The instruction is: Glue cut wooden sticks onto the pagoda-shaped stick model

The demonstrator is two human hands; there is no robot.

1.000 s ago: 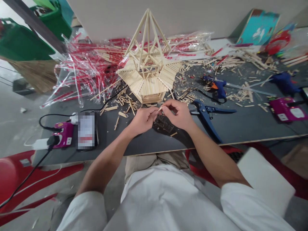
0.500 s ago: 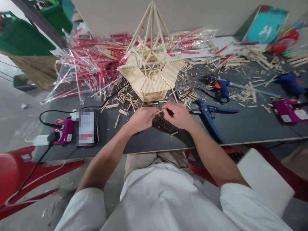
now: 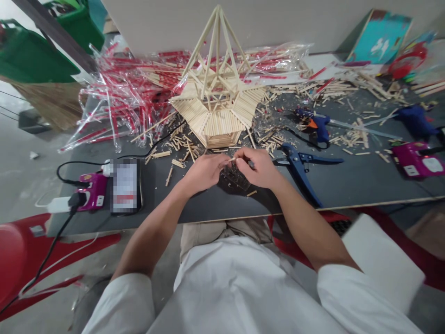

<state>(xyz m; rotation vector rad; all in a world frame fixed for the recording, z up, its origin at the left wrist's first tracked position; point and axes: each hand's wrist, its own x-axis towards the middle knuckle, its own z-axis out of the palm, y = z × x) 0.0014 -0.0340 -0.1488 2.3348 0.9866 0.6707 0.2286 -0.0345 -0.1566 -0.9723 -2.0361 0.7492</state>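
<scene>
Currently both hands are working close together above the tabletop (image 3: 368, 185), just in front of a lantern-shaped wooden-stick model (image 3: 222, 121). The left hand (image 3: 205, 172) is pinching 1 end of a short wooden stick (image 3: 232, 160), while the right hand (image 3: 259, 169) is pinching the other end between thumb and fingers; the stick is spanning the narrow gap between them. The model is standing upright, its slender poles converging at a peak. Cut stick pieces (image 3: 274, 141) are lying scattered around its base. To the right, a blue ratchet pipe cutter (image 3: 297, 167) is resting near the right hand, and 2 blue glue guns (image 3: 320, 129) are lying farther off. On the left, a smartphone (image 3: 125, 185) is lying just beside a magenta power adapter (image 3: 92, 192), and a heap of red-and-clear plastic wrappers (image 3: 135, 99) is spreading behind, reaching past the model.
</scene>
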